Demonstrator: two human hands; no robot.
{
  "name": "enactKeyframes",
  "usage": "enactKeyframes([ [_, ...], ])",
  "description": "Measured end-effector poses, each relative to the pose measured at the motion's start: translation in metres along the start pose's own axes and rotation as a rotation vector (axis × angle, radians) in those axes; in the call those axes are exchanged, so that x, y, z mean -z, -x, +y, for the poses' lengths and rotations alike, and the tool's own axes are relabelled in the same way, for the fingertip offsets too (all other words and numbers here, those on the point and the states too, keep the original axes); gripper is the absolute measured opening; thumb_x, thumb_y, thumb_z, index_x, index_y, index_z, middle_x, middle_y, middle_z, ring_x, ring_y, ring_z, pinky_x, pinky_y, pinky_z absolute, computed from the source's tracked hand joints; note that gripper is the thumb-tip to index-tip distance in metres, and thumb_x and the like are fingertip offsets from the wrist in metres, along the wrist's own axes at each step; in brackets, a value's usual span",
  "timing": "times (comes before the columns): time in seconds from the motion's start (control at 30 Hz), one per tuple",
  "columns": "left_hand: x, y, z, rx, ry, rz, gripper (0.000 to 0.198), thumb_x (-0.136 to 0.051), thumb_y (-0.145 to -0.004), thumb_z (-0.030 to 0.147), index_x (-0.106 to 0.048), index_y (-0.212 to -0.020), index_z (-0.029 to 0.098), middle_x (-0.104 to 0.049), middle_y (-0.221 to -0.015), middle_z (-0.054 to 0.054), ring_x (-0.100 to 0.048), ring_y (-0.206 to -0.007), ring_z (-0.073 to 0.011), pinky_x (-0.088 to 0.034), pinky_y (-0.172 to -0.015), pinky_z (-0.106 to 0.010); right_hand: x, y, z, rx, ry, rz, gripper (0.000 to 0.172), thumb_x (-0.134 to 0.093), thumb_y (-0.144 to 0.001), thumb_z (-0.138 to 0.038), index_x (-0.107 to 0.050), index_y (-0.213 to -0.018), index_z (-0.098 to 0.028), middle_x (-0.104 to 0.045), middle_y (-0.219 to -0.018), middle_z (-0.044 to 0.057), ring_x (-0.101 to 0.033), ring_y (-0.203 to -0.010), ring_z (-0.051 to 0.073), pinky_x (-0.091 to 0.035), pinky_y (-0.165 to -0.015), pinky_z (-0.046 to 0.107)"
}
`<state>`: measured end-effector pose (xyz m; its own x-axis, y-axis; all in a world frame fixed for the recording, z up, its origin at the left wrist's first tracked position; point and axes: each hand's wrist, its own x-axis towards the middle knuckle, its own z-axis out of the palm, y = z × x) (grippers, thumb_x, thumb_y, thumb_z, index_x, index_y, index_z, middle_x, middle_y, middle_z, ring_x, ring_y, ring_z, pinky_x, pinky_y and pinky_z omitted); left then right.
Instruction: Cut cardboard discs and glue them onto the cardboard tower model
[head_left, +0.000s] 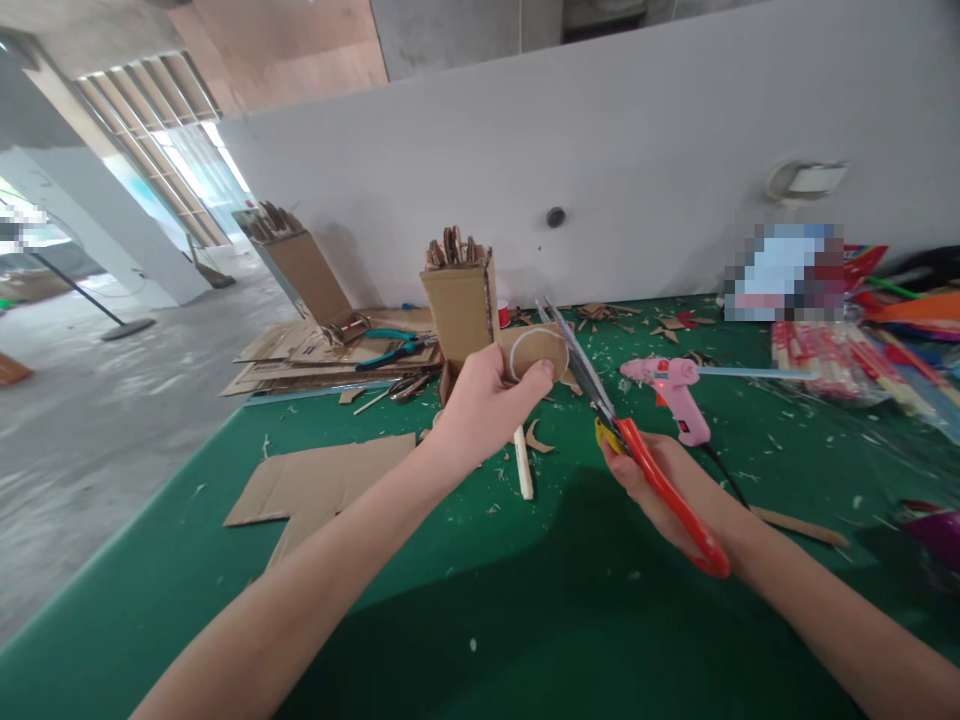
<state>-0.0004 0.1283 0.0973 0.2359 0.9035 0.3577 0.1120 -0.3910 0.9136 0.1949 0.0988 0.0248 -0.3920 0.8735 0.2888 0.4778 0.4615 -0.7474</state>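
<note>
My left hand (480,405) is closed on a round cardboard disc (536,352), held up above the green table (525,620). My right hand (660,490) grips red-handled scissors (600,400). Their blades are spread apart and point up and away, right beside the disc's right edge. A white stick (523,465) lies on the table just under my left hand.
An upright cardboard box (461,310) with pieces in it stands behind the disc. A pink glue gun (675,390) lies to the right, teal pliers (394,348) and flat cardboard sheets (315,485) to the left. Cardboard scraps litter the cloth. Coloured packets crowd the right edge.
</note>
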Motion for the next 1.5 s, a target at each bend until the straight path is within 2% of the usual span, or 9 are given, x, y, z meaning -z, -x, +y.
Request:
enactKeyframes([
  [0.27, 0.0, 0.001, 0.001, 0.063, 0.01, 0.052, 0.012, -0.057, -0.079, 0.025, -0.058, -0.071, 0.016, -0.048, -0.058, 0.004, -0.041, -0.053, -0.007, -0.034, -0.052, -0.021, -0.002, 0.0, 0.003, -0.015, 0.043, 0.023, 0.048, -0.035, -0.088, -0.064, -0.039, -0.067, -0.022, -0.04, -0.057, -0.003, -0.036, -0.048, 0.011, -0.029, -0.044, 0.027],
  [0.47, -0.008, 0.001, -0.009, 0.166, 0.358, 0.076, 0.017, -0.064, -0.076, 0.031, -0.059, -0.076, 0.015, -0.053, -0.065, 0.003, -0.047, -0.058, -0.0065, -0.04, -0.058, -0.021, -0.007, -0.001, 0.002, 0.006, 0.08, 0.126, 0.047, -0.032, -0.09, -0.062, -0.038, -0.066, -0.022, -0.043, -0.058, -0.002, -0.04, -0.05, 0.013, -0.033, -0.048, 0.029],
  [0.57, -0.014, 0.003, -0.012, 0.181, 0.419, 0.127, 0.017, -0.064, -0.076, 0.031, -0.058, -0.075, 0.015, -0.052, -0.066, 0.003, -0.048, -0.06, -0.007, -0.041, -0.06, -0.022, -0.009, 0.0, 0.004, 0.001, 0.016, 0.09, 0.047, -0.035, -0.088, -0.064, -0.041, -0.07, -0.021, -0.044, -0.059, -0.002, -0.041, -0.05, 0.012, -0.034, -0.047, 0.028],
  [0.77, -0.012, 0.002, -0.009, 0.149, 0.258, 0.167, 0.013, -0.055, -0.081, 0.025, -0.054, -0.073, 0.015, -0.051, -0.063, 0.003, -0.046, -0.058, -0.0068, -0.039, -0.059, -0.021, -0.005, 0.003, 0.002, -0.023, -0.209, -0.069, 0.048, -0.036, -0.086, -0.067, -0.044, -0.078, -0.02, -0.044, -0.064, -0.001, -0.038, -0.05, 0.011, -0.034, -0.045, 0.026],
  [0.9, -0.009, 0.0, -0.008, 0.134, 0.187, 0.15, 0.015, -0.054, -0.082, 0.025, -0.05, -0.07, 0.016, -0.049, -0.06, 0.004, -0.045, -0.056, -0.0063, -0.035, -0.054, -0.02, 0.001, 0.004, -0.002, 0.025, -0.249, -0.148, 0.047, -0.03, -0.088, -0.065, -0.044, -0.085, -0.02, -0.049, -0.075, 0.002, -0.039, -0.054, 0.012, -0.038, -0.049, 0.028],
  [1.0, -0.009, 0.0, -0.008, 0.149, 0.228, 0.142, 0.013, -0.053, -0.081, 0.025, -0.051, -0.072, 0.016, -0.049, -0.061, 0.004, -0.045, -0.056, -0.0067, -0.036, -0.055, -0.02, 0.003, 0.004, -0.002, 0.048, -0.232, -0.185, 0.046, -0.028, -0.09, -0.063, -0.046, -0.086, -0.021, -0.046, -0.072, 0.001, -0.042, -0.057, 0.014, -0.04, -0.053, 0.031],
  [1.1, -0.008, 0.0, -0.006, 0.131, 0.143, 0.152, 0.015, -0.052, -0.081, 0.026, -0.049, -0.069, 0.017, -0.046, -0.058, 0.005, -0.042, -0.053, -0.0068, -0.033, -0.051, -0.021, 0.003, 0.005, -0.001, 0.025, -0.209, -0.198, 0.044, -0.028, -0.091, -0.061, -0.046, -0.087, -0.021, -0.044, -0.069, 0.0, -0.042, -0.057, 0.015, -0.04, -0.053, 0.03],
  [1.33, 0.002, 0.001, -0.003, -0.005, -0.199, 0.143, 0.015, -0.05, -0.082, 0.025, -0.046, -0.07, 0.018, -0.043, -0.059, 0.005, -0.038, -0.052, -0.0073, -0.029, -0.048, -0.021, 0.004, 0.003, -0.002, 0.007, -0.172, -0.192, 0.038, -0.034, -0.091, -0.057, -0.043, -0.083, -0.021, -0.053, -0.08, 0.004, -0.04, -0.057, 0.013, -0.039, -0.051, 0.028],
  [1.5, 0.005, 0.001, -0.001, -0.077, -0.222, 0.08, 0.013, -0.048, -0.083, 0.022, -0.044, -0.07, 0.019, -0.041, -0.058, 0.006, -0.037, -0.05, -0.0073, -0.028, -0.047, -0.021, 0.005, 0.002, -0.006, 0.019, -0.158, -0.178, 0.039, -0.033, -0.091, -0.057, -0.044, -0.084, -0.021, -0.054, -0.078, 0.004, -0.042, -0.058, 0.013, -0.04, -0.052, 0.029],
])
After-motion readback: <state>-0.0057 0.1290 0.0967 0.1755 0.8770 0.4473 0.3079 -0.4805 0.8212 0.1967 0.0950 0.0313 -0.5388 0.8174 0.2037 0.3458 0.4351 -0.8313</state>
